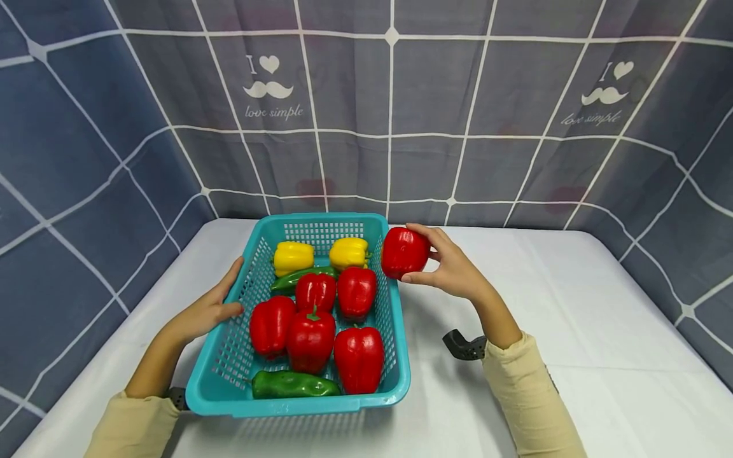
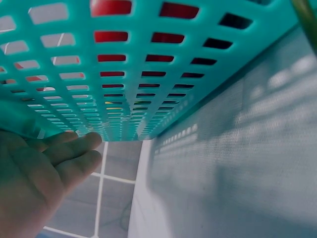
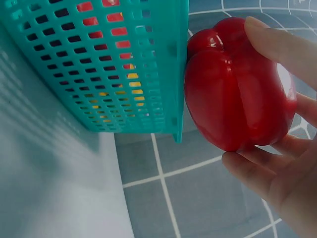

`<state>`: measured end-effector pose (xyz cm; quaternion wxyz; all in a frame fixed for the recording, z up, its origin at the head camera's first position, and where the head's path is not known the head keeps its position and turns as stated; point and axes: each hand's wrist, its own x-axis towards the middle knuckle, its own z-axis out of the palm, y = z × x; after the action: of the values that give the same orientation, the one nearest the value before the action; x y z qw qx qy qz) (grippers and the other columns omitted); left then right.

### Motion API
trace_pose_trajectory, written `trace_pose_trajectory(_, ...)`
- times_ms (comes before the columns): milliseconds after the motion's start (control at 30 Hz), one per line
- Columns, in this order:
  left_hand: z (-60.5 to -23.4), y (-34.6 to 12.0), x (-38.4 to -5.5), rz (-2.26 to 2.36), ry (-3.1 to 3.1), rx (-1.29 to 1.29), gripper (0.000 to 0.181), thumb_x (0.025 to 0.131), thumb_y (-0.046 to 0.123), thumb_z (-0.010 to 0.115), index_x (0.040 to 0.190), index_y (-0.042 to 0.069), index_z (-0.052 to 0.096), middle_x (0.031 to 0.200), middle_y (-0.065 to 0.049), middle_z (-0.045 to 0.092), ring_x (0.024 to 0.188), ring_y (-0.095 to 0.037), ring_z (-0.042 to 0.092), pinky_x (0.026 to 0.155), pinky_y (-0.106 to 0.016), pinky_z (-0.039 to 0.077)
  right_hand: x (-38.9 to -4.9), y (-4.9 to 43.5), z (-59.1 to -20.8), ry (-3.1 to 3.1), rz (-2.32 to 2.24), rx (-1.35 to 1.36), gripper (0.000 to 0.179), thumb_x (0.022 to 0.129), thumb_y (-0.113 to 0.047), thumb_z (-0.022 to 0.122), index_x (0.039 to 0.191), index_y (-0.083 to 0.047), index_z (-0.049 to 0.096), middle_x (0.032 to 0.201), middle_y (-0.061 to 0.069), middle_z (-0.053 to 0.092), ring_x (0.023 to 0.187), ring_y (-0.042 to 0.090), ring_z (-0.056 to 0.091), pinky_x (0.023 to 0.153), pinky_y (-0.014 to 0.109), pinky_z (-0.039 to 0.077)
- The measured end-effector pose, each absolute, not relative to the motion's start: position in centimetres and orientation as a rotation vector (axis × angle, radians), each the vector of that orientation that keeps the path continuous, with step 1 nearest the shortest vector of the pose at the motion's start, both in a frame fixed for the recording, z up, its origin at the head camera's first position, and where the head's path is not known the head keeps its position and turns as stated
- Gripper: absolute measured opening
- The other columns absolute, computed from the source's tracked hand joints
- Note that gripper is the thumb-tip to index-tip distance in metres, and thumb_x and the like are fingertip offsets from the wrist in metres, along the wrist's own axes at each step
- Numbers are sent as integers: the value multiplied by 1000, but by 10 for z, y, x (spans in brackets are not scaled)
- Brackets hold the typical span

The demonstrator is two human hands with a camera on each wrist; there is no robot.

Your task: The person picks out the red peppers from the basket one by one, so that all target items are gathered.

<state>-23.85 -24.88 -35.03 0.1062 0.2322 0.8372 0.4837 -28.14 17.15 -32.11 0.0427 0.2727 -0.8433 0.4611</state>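
A turquoise slotted plastic basket (image 1: 399, 337) stands on the white table. My left hand (image 1: 207, 310) grips its left rim, the thumb over the inner side and the fingers along the outside, as the left wrist view (image 2: 54, 171) also shows. My right hand (image 1: 458, 270) holds a glossy red bell pepper (image 1: 404, 252) between thumb and fingers, right at the basket's right rim. In the right wrist view the pepper (image 3: 233, 89) overlaps the rim's outer edge. Inside lie several red bell peppers (image 1: 311, 340), two yellow bell peppers (image 1: 293, 257) and two long green peppers (image 1: 294, 385).
White cloth (image 1: 572, 299) covers the table on both sides of the basket. A grey checked curtain (image 1: 429, 89) hangs behind and at both sides. A black wrist mount (image 1: 464, 346) sticks out beside the right forearm.
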Motion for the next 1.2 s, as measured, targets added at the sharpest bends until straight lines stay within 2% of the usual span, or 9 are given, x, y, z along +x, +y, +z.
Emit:
trace_pose_trajectory(367, -350, -250, -238, 1430, 2471, 667, 87, 80, -2, 40, 144, 8, -18, 149, -26, -13, 122, -57, 20, 71, -46, 53, -289, 182, -323, -2581, 1469, 760, 80, 67, -19, 79, 137, -17, 38, 131, 6, 42, 118, 25, 43, 92, 47, 45)
trace_pose_trajectory(733, -350, -250, -238, 1402, 2499, 643, 88, 80, -1, 42, 144, 8, -17, 149, -25, -13, 125, -54, 17, 80, -50, 50, -293, 185, -325, -2597, 1486, 722, 81, 67, -18, 79, 137, -17, 38, 132, 9, 41, 120, 29, 43, 91, 49, 45)
trace_pose_trajectory(1200, -351, -250, -240, 1415, 2489, 665, 87, 80, -1, 41, 144, 8, -16, 149, -26, -12, 124, -56, 17, 76, -52, 50, -296, 189, -330, -2631, 1507, 681, 81, 67, -17, 78, 138, -17, 37, 132, 9, 40, 121, 30, 42, 94, 48, 43)
